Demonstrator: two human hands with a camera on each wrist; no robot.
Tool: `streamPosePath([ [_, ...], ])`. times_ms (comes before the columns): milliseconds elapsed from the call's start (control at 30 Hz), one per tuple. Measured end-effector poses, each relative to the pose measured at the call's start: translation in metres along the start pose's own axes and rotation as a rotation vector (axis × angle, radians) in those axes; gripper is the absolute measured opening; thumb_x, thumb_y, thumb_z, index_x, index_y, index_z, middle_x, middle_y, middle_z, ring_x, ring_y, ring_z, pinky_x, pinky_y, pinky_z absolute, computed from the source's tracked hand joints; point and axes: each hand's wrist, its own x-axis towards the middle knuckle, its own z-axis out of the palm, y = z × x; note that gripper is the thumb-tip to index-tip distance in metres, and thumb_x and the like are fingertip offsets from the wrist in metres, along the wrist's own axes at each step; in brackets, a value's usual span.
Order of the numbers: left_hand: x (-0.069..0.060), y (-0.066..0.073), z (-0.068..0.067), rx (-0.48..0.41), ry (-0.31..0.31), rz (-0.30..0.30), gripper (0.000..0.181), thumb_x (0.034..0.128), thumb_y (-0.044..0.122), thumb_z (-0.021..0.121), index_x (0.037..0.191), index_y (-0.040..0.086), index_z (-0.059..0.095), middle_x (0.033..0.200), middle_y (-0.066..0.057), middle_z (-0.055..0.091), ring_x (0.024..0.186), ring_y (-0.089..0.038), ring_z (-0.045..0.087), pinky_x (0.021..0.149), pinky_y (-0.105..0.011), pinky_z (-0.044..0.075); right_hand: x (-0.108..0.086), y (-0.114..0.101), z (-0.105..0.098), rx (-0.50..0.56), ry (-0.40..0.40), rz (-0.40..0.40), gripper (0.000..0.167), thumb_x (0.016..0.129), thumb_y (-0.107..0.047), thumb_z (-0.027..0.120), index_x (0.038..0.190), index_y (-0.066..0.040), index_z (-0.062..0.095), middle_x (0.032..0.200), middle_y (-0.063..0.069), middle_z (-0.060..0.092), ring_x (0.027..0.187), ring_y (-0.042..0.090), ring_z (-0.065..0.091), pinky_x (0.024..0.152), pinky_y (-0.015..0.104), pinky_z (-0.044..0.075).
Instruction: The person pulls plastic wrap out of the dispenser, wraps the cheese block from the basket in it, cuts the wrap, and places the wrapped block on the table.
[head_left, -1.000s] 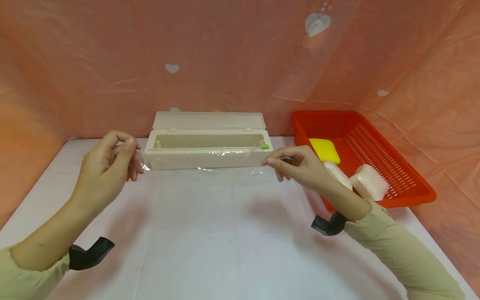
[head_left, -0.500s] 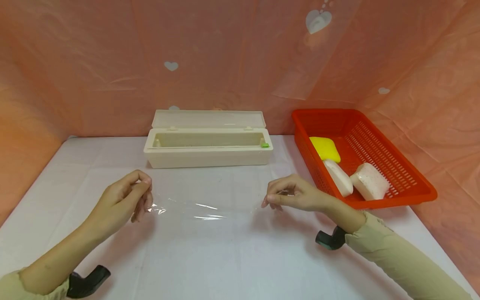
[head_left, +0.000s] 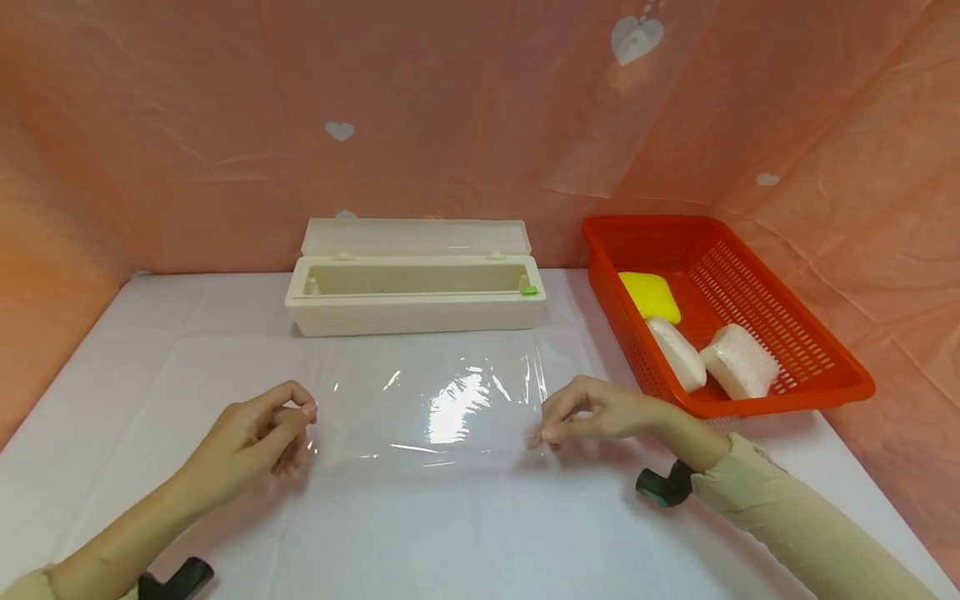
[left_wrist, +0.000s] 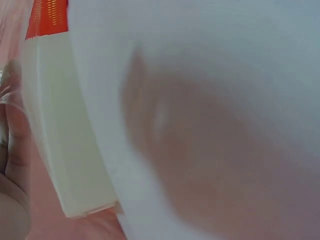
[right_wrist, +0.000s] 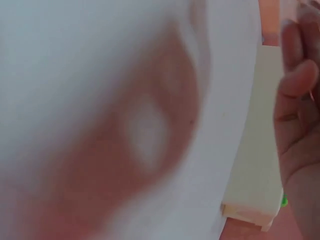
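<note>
A clear sheet of plastic wrap (head_left: pixel 450 408) spans the space between both hands, low over the white table, glare bright at its middle. My left hand (head_left: pixel 255 435) pinches its near left corner between thumb and fingers. On the other side, my right hand (head_left: pixel 596 410) pinches the near right corner. Behind the sheet stands a long cream wrap dispenser box (head_left: pixel 416 317) with its lid (head_left: pixel 416 237) raised. Whether the far edge touches the box cannot be told. In the wrist views, the left hand (left_wrist: pixel 14 150) and right hand (right_wrist: pixel 300 115) show only partly, at the frame edges.
To the right sits a red plastic basket (head_left: pixel 806 406) holding a yellow block (head_left: pixel 649 297), a white rounded piece (head_left: pixel 678 355) and a white speckled block (head_left: pixel 739 362). A green tab (head_left: pixel 529 290) sits at the box's right end. Orange sheeting (head_left: pixel 465 108) encloses the back and sides.
Both hands have come down and nearer from in front of the box, still pinching the plastic wrap. The sheet now lies lower and flatter, with more of it showing. Box and basket stay put.
</note>
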Motion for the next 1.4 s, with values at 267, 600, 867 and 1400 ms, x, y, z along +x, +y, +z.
streamPosePath([
  [267,-0.005,-0.011,0.008,0.014,-0.062,0.009,0.007,0.0975,0.008,0.053,0.100,0.012,0.057,0.056,0.006,0.057,0.048,-0.008,0.053,0.043,-0.024,0.043,-0.006,0.011,0.006,0.036,-0.047,0.039,0.013,0.089,-0.001,0.064,0.093,0.010,0.071,0.090,0.023,0.068,0.092,0.017,0.064,0.085,0.032,0.052],
  [600,-0.009,-0.019,0.011,0.056,-0.193,-0.007,0.023,0.0997,0.015,0.051,0.085,0.019,0.067,0.063,0.011,0.060,0.054,-0.004,0.055,0.047,-0.024,0.047,-0.007,0.012,0.011,-0.059,-0.062,0.069,0.015,0.090,-0.007,0.064,0.093,0.005,0.073,0.091,0.016,0.070,0.091,0.019,0.062,0.086,0.029,0.052],
  [867,-0.012,-0.021,0.014,0.125,-0.179,0.018,0.034,0.0966,0.018,0.057,0.066,0.027,0.067,0.063,0.016,0.059,0.058,0.000,0.051,0.051,-0.020,0.043,-0.011,0.010,0.010,-0.135,0.002,0.198,0.019,0.093,-0.014,0.063,0.097,0.000,0.075,0.096,0.011,0.073,0.095,0.016,0.067,0.088,0.029,0.053],
  [1400,0.000,-0.017,0.009,0.098,0.203,-0.415,0.042,0.0896,0.037,0.067,0.112,0.004,0.055,0.108,-0.013,0.059,0.089,-0.018,0.062,0.067,-0.012,0.043,-0.011,0.003,0.008,-0.018,0.340,0.338,0.026,0.096,-0.014,0.058,0.115,0.001,0.065,0.101,0.020,0.069,0.086,0.033,0.065,0.073,0.037,0.057],
])
